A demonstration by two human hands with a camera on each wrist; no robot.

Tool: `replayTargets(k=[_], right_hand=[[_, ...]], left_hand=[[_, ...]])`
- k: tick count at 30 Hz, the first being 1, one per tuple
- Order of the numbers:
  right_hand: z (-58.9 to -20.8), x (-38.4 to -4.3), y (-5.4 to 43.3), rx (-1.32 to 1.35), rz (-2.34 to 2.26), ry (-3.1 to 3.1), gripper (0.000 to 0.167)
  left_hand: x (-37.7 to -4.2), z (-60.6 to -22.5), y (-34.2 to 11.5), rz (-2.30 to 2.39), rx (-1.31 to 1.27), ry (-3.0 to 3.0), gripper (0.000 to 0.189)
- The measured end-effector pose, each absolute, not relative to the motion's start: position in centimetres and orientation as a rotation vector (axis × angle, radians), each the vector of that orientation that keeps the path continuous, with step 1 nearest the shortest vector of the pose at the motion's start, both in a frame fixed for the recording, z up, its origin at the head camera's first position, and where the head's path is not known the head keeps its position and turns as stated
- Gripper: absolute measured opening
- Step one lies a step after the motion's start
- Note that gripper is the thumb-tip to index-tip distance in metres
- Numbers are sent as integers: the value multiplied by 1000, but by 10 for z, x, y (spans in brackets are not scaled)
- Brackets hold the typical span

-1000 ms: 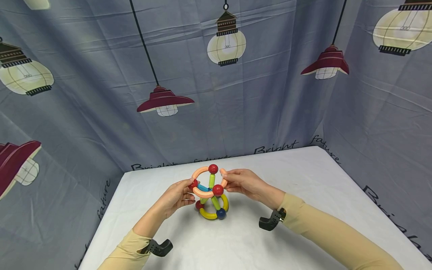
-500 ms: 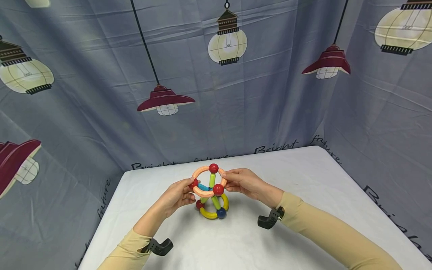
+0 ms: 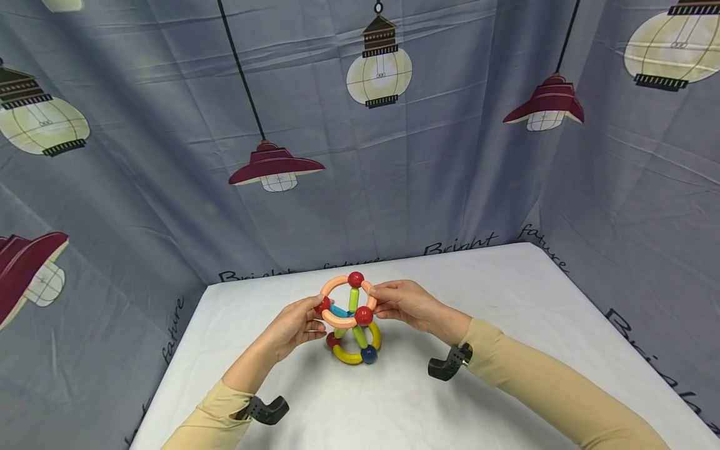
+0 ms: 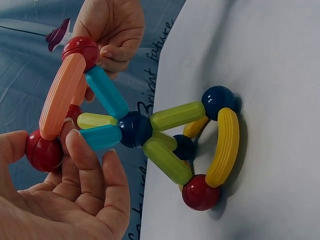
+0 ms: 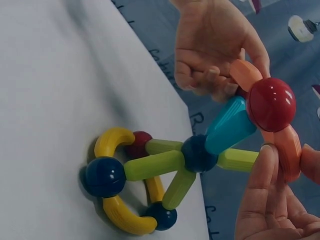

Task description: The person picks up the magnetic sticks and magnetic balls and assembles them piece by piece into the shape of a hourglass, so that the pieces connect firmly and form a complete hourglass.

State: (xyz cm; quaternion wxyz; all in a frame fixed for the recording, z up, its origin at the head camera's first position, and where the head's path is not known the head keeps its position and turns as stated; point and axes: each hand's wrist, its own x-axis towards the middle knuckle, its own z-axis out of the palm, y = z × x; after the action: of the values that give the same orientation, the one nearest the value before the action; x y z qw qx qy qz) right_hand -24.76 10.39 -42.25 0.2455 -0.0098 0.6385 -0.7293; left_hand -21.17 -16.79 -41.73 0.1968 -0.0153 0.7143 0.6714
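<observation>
A toy of magnetic rods and balls stands on the white table. Its top ring joins curved orange rods (image 4: pixel 62 97) and red balls (image 3: pixel 364 315). Below, straight blue rods (image 5: pixel 231 125) and green rods (image 5: pixel 155 165) meet at a dark blue ball (image 4: pixel 134 129). Yellow curved rods (image 4: pixel 223 147) and more balls form the bottom ring. My left hand (image 3: pixel 294 328) pinches the red ball (image 4: pixel 44 151) on the ring's left side, between thumb and fingers. With thumb and fingertips, my right hand (image 3: pixel 409 306) grips the right-hand curved orange rod (image 5: pixel 288 152), which bridges two red balls.
The white table (image 3: pixel 489 375) spreads around the toy. Behind it and along the sides hangs a grey-blue curtain (image 3: pixel 439 175) printed with lamps and lettering. Each wrist carries a black camera mount, one left (image 3: pixel 267 411) and one right (image 3: pixel 447 365), both above the tabletop.
One second ago the right-hand orange rod's far end stood apart from the far red ball; now it meets it. My right hand shifted slightly left; my left hand kept its hold.
</observation>
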Motion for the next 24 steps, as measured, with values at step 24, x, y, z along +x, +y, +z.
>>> replayTargets(k=[24], right_hand=[[-424,-248,105,-26,-2003,1707,46]], left_hand=[[-211,-420,-170,1910,-54,1953,65]])
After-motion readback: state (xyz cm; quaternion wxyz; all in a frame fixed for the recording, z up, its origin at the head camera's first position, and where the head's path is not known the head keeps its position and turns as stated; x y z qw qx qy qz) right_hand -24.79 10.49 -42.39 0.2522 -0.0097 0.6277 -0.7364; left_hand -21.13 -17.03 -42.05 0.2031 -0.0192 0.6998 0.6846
